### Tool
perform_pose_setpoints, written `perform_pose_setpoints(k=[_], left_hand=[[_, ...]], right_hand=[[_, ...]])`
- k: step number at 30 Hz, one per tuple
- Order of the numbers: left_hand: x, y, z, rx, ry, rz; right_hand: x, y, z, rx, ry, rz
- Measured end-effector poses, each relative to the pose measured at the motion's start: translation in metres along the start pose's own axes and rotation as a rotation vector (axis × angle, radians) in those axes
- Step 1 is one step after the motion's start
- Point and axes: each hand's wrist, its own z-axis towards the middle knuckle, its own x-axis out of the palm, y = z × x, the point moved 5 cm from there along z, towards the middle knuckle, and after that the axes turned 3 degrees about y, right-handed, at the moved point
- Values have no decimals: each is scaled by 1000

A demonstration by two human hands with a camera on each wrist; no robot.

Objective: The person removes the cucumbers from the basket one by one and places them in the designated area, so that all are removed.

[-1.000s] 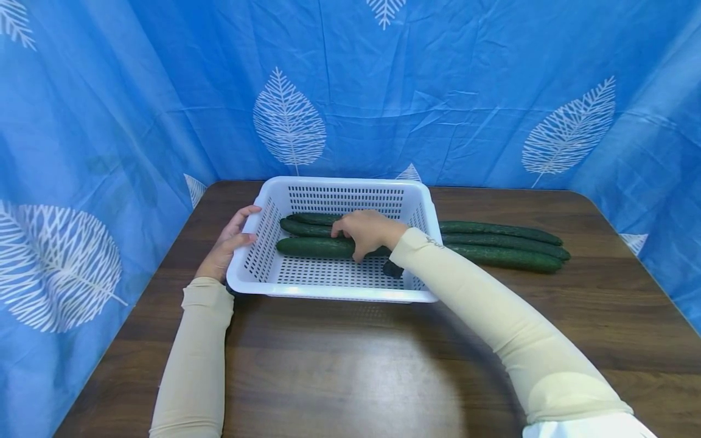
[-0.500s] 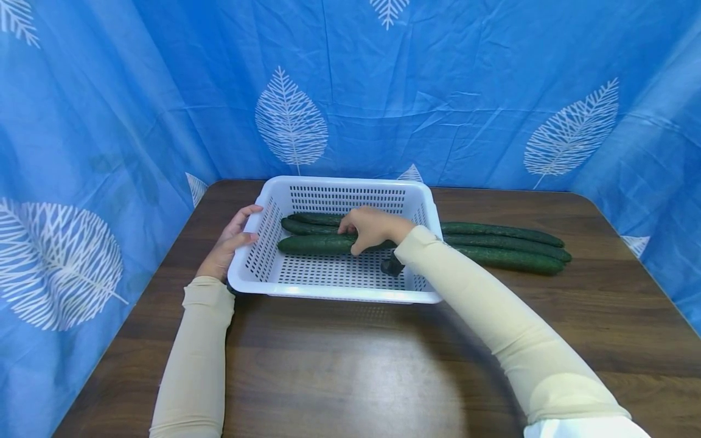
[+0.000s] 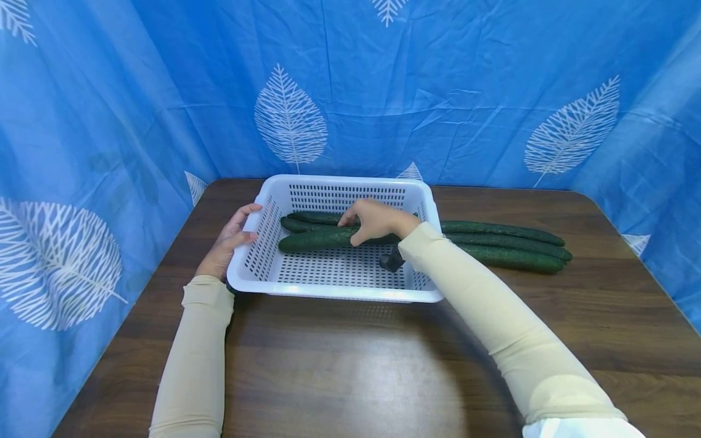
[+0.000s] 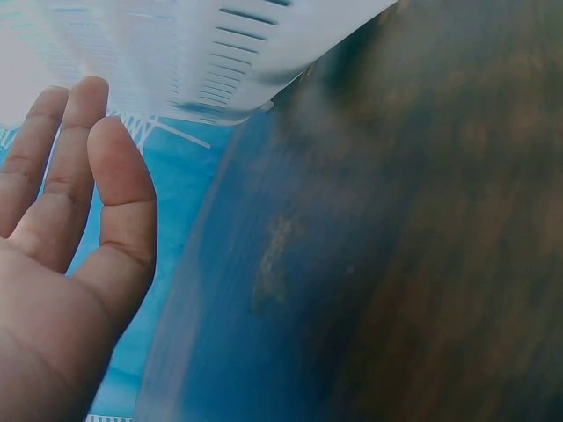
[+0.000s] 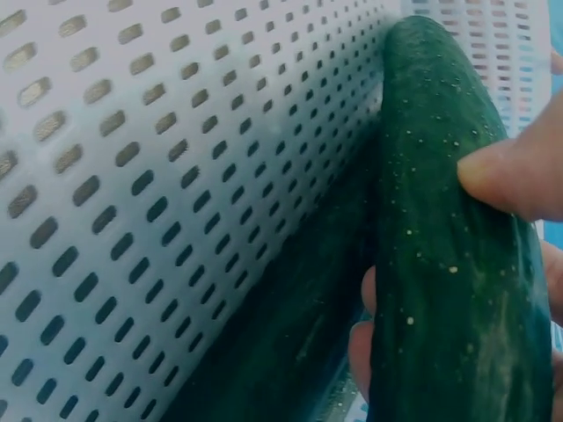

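A white slotted plastic basket [image 3: 328,294] sits on the table, holding dark green cucumbers. Inside it my right hand [image 3: 378,220] grips the front cucumber [image 3: 312,241], thumb on one side and fingertips curled round the other, as the right wrist view shows on the cucumber [image 5: 440,264]. Two more cucumbers [image 3: 298,225] lie behind it, partly hidden by the hand. At the basket's left end my left hand [image 3: 226,243] rests against the outer wall and rim. In the left wrist view the fingers of that left hand [image 4: 66,229] are nearly straight against the basket.
Three cucumbers [image 3: 509,241] lie side by side on the brown wooden table [image 3: 339,365], right of the basket, their near ends hidden behind it. A blue leaf-patterned curtain [image 3: 465,91] hangs behind and beside the table. A black wrist device [image 3: 391,260] sits under my right wrist.
My right hand has risen slightly and moved a little right and back, with the right part of the front cucumber lifting and tilting. My left hand has stayed at the basket's end.
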Motion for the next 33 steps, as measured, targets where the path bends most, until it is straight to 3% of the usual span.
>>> perform_pose_setpoints(k=[7,23,33], left_hand=[[-2,-1,4,56,-1,-5],[-2,2,2,32,-26,6],[-1,3,0,33,4,-4]], right_hand=[[-3,-1,-3,-3,-13,-6],[-10,13,-15,-38,-25,-50],[-15,20,-26,-63,-85,-34]])
